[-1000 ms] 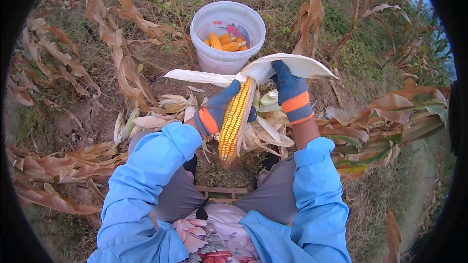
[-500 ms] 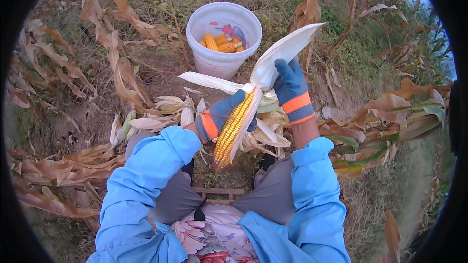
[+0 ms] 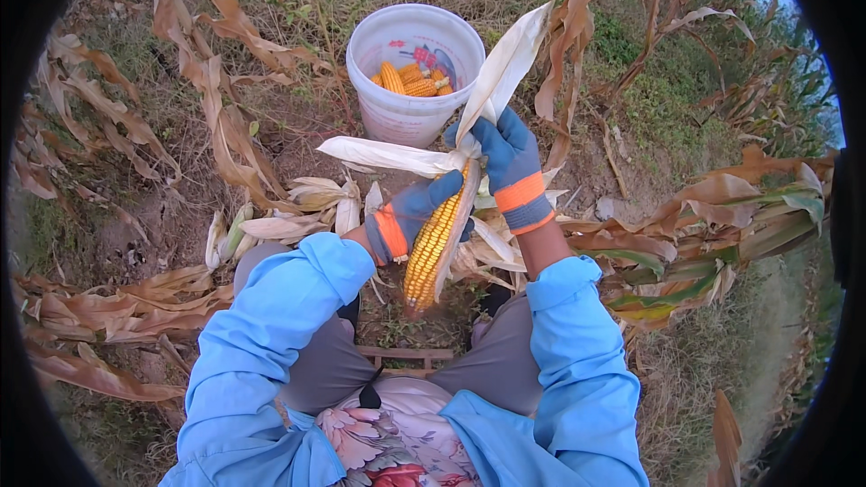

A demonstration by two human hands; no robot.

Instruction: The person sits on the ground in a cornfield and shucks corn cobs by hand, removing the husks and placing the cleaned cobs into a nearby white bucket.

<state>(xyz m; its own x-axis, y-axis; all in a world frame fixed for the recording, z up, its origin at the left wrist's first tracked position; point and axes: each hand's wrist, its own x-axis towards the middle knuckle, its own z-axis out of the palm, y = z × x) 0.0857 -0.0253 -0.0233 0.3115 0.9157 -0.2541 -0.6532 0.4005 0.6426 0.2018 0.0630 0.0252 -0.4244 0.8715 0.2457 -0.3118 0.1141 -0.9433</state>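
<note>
White bucket [image 3: 397,119] of cobs [image 3: 391,78], handheld corn [image 3: 435,248]

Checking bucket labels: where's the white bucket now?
In the head view, the white bucket stands upper centre, beyond the cob in the left hand; a pale husk leaf overlaps its right edge.

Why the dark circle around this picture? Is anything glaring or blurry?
Head view: the dark surround comes from the fisheye lens; light looks soft and even, without strong glare on the bucket; the held corn cob shows distinct kernels, its lower tip softer; grass near the right rim looks smeared.
</note>
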